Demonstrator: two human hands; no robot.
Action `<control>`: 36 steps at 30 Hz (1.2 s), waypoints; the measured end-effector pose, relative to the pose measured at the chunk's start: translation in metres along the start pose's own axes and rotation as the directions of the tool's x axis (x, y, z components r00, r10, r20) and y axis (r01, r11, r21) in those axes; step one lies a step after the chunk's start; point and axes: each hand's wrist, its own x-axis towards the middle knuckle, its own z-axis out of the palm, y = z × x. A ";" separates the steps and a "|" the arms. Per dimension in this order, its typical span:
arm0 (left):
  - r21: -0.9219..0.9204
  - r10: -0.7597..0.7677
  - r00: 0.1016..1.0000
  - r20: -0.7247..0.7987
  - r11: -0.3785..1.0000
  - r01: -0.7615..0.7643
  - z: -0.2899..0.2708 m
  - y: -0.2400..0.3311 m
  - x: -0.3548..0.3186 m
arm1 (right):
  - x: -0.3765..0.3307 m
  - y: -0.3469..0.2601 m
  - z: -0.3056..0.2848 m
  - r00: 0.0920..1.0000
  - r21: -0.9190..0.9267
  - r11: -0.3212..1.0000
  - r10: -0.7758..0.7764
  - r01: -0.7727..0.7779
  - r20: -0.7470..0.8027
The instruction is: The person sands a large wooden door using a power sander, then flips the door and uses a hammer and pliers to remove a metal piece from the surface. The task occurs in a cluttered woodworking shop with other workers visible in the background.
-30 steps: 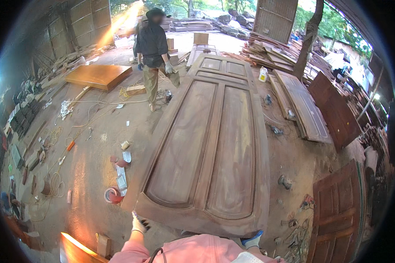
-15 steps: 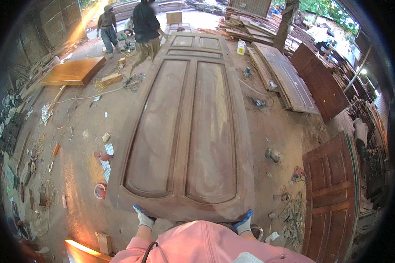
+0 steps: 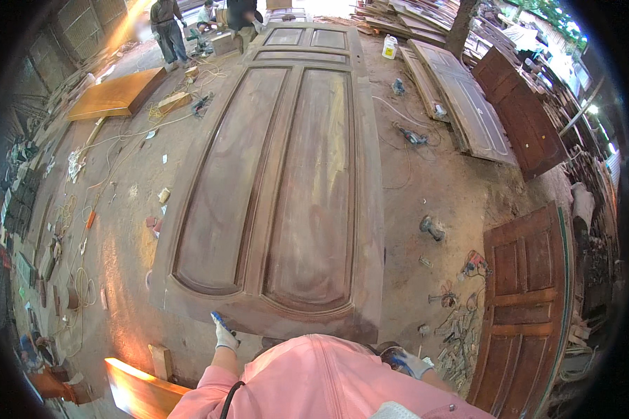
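A large brown panelled wooden door (image 3: 255,174) lies face up in front of me, stretching far ahead. My left hand (image 3: 225,334), in a white glove with blue on the fingers, grips the near edge of this door left of its middle. My right hand (image 3: 414,364), gloved alike, is off the door, low beside my body past its near right corner. It is close to a dark rounded object (image 3: 390,351) that I cannot make out. The right fingers are partly hidden and blurred. At the far end, a person in dark clothes (image 3: 243,15) has a gloved hand by the door.
Two more people stand or crouch at the far left. A glossy orange-brown panel (image 3: 119,94) lies on the left; another (image 3: 143,387) is near my left arm. Power tools (image 3: 412,136) and cords litter the floor. At right are a dark red door (image 3: 521,307) and wood scraps (image 3: 454,349).
My right hand has let go of the door's near edge and dropped lower to the right. The door sits further left in view. The far person bends lower.
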 end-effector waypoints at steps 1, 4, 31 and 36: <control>-0.005 0.025 0.999 0.047 1.000 -0.025 -0.003 -0.018 0.026 | -0.016 0.067 -0.032 0.985 -0.402 0.900 -0.135 0.167 0.106; -0.039 0.163 0.986 0.030 0.986 -0.162 -0.049 -0.004 0.035 | -0.015 0.002 -0.037 0.856 -0.920 0.391 0.481 -0.017 0.189; -0.619 0.347 0.850 0.396 0.785 -0.032 -0.114 0.080 0.105 | 0.085 -0.231 0.144 0.945 0.846 -0.421 0.145 0.327 -0.293; -0.611 0.307 0.825 0.475 0.789 0.058 -0.125 0.087 0.112 | 0.108 -0.236 0.177 0.967 0.861 -0.444 0.071 0.249 -0.243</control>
